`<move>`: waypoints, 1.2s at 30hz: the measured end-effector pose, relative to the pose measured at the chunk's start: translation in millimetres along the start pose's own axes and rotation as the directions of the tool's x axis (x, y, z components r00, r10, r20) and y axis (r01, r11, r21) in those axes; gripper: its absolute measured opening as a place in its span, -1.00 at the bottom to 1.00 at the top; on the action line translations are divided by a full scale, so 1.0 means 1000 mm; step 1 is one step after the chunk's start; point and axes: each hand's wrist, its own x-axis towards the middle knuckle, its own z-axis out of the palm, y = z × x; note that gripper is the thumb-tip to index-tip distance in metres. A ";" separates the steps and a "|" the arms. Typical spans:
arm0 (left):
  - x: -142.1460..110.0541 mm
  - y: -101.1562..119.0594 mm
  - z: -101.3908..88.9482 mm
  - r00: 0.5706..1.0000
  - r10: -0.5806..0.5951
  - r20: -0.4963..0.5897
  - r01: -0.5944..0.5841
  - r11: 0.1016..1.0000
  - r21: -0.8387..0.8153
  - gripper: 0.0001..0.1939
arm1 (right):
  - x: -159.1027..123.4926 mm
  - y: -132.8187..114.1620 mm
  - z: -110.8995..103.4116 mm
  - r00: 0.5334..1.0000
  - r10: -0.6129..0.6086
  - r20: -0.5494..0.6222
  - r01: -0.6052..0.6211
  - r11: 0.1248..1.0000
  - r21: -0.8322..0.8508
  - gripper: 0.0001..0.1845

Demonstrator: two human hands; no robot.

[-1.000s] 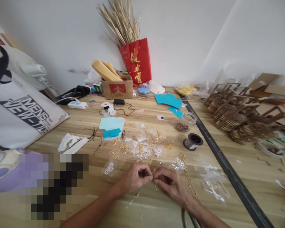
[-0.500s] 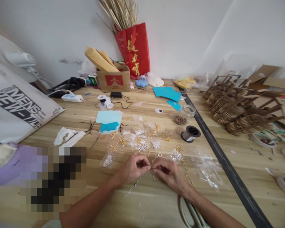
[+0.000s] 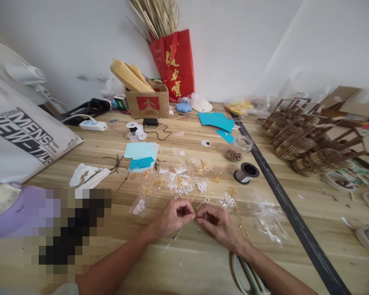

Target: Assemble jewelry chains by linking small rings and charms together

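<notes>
- I see the left hand (image 3: 175, 215) and the right hand (image 3: 217, 225) both in a pinch, thumb against forefinger; their tips almost meet, seemingly on a thin silver chain (image 3: 172, 241); the exact point between the nails is too small to tell.
- One length of chain lies slanting below the left hand, another rises beside the right fingers to a ring (image 3: 206, 200); I cannot tell if they are one piece.
- The tips are held so close, I suppose, because the links are tiny; both forearms come in low, probably for steadiness.
- Bags of small metal parts (image 3: 184, 187) are spread just beyond the fingers, perhaps for easy picking; the wire spool (image 3: 246, 173) stands farther off to the right.
- Between the forearms the table (image 3: 153, 274) gives some room; at the right, the gold chain (image 3: 241, 221) and green-grey handles (image 3: 249, 274) lie close by the forearm, so sideways moving is tighter; the dark strip (image 3: 279, 196) runs beyond the plastic bags (image 3: 270, 219).
</notes>
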 end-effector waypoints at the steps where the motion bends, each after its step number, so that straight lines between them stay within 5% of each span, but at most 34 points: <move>1: 0.000 0.000 0.000 1.000 0.000 -0.003 0.000 1.000 -0.001 -0.91 | 0.000 0.000 0.000 1.000 -0.002 0.002 0.002 1.000 0.002 -0.87; 15: 0.003 -0.002 -0.003 0.999 -0.023 -0.030 0.022 1.000 -0.012 -0.91 | 0.002 -0.005 -0.001 0.999 -0.009 -0.045 0.008 1.000 -0.026 -0.75; 20: 0.008 -0.004 -0.011 0.980 -0.042 -0.197 0.046 0.999 0.016 -0.86 | 0.003 -0.003 -0.001 0.997 -0.016 -0.079 0.016 1.000 0.003 -0.73; 24: 0.011 -0.008 -0.018 0.954 -0.011 -0.299 0.075 0.977 0.202 -0.88 | 0.002 -0.002 0.000 0.998 0.023 -0.060 -0.021 0.999 0.043 -0.71; 27: 0.014 -0.012 -0.022 0.946 0.171 -0.276 -0.022 0.882 0.470 -0.89 | 0.002 -0.002 0.001 0.997 0.061 -0.042 -0.058 0.995 0.078 -0.71; 30: 0.018 -0.014 -0.023 0.929 0.339 -0.150 -0.128 0.674 0.728 -0.85 | 0.002 -0.002 0.002 0.997 0.068 -0.032 -0.064 0.992 0.112 -0.73; 36: 0.027 -0.012 -0.022 0.931 0.360 0.059 -0.215 0.411 0.886 -0.81 | 0.002 0.000 0.002 0.999 0.028 -0.042 -0.023 0.992 0.121 -0.76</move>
